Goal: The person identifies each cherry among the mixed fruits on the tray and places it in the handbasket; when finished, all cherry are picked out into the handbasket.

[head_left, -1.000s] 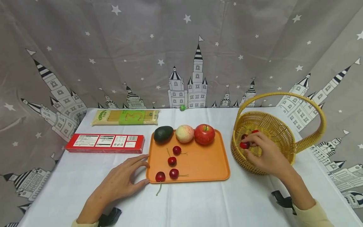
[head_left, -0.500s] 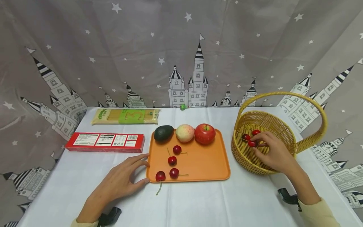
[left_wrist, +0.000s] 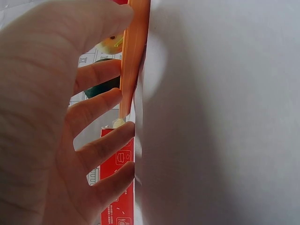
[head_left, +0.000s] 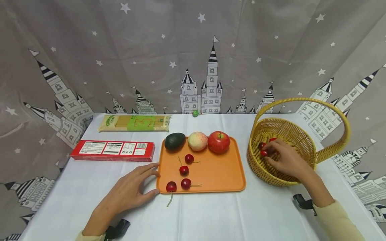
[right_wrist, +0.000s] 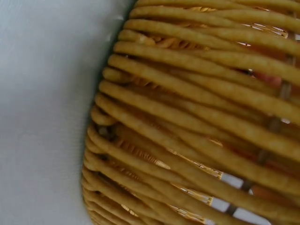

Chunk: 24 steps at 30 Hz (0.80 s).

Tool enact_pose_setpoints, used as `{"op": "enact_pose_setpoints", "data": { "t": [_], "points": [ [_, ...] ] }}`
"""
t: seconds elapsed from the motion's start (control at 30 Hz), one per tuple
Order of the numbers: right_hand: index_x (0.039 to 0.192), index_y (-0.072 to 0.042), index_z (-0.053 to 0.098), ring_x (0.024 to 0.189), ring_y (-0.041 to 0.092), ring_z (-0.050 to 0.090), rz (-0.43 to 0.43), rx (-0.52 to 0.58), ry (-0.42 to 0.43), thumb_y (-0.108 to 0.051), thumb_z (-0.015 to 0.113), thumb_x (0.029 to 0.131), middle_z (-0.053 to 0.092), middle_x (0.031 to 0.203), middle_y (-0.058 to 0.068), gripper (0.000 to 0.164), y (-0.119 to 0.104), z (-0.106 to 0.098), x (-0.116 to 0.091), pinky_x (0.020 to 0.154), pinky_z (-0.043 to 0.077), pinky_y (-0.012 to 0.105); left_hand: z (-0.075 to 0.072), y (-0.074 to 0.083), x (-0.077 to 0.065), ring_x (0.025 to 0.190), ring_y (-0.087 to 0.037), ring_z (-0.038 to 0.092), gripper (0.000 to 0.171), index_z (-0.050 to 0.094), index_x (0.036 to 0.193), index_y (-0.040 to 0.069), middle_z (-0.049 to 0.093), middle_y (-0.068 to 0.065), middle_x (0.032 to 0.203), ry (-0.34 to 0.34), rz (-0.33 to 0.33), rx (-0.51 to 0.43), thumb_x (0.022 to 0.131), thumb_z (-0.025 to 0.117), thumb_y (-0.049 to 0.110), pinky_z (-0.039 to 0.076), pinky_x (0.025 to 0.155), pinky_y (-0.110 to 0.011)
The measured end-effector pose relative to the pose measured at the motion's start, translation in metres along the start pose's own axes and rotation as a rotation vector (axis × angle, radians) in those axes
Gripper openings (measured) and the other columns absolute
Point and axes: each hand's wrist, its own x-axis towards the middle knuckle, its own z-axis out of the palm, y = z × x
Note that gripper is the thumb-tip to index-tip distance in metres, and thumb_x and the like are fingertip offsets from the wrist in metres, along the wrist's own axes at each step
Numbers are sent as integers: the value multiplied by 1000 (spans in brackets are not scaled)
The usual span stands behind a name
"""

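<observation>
My right hand (head_left: 284, 158) reaches into the yellow wicker basket (head_left: 271, 179) and pinches a red cherry (head_left: 263, 153) low inside it. Two more cherries lie beside the fingertips, one darker (head_left: 261, 146) and one partly hidden behind the hand. In the right wrist view the basket's woven wall (right_wrist: 197, 103) hides nearly all of the hand. At the orange tray's (head_left: 217, 174) left edge rests my left hand (head_left: 129, 189), fingers spread, thumb and fingertips against the rim. Several stemmed cherries (head_left: 184, 170) lie on the tray, one with its stem hanging over the front edge.
An avocado (head_left: 175, 141), a peach (head_left: 197, 141) and an apple (head_left: 218, 142) line the tray's back. To the left lie a red box (head_left: 113, 150) and a noodle packet (head_left: 134, 123). A small green object (head_left: 195, 113) sits by the curtain. The basket's tall handle (head_left: 304, 99) arches overhead.
Inside the basket, my right hand has shifted rightward and then slightly back left, the pinched cherry moving with it. My left hand stays at the tray's edge.
</observation>
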Motion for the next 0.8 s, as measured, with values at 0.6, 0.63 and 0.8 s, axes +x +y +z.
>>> {"op": "enact_pose_setpoints", "data": {
  "t": [0.6, 0.63, 0.8],
  "points": [
    [122, -11, 72, 95, 23, 67, 12, -38, -116, -9, 82, 95, 67, 110, 6, 30, -4, 2, 4, 82, 61, 46, 1, -1, 2, 146, -31, 55, 51, 73, 128, 29, 57, -1, 159, -5, 5, -5, 84, 89, 49, 50, 113, -62],
    [123, -11, 72, 96, 24, 68, 14, -35, -115, -10, 82, 95, 67, 112, 7, 30, -4, 2, 3, 83, 61, 48, 1, -1, 2, 145, -31, 55, 51, 73, 128, 29, 57, -1, 159, -5, 3, -6, 84, 90, 49, 50, 113, -62],
    [128, -10, 71, 102, 28, 71, 36, -53, -74, -14, 82, 96, 68, 116, 9, 34, -10, -3, 2, 87, 62, 53, 1, 0, 1, 145, -31, 55, 50, 73, 128, 30, 57, 0, 159, -6, -5, -5, 84, 90, 49, 50, 113, -62]
  ]
}}
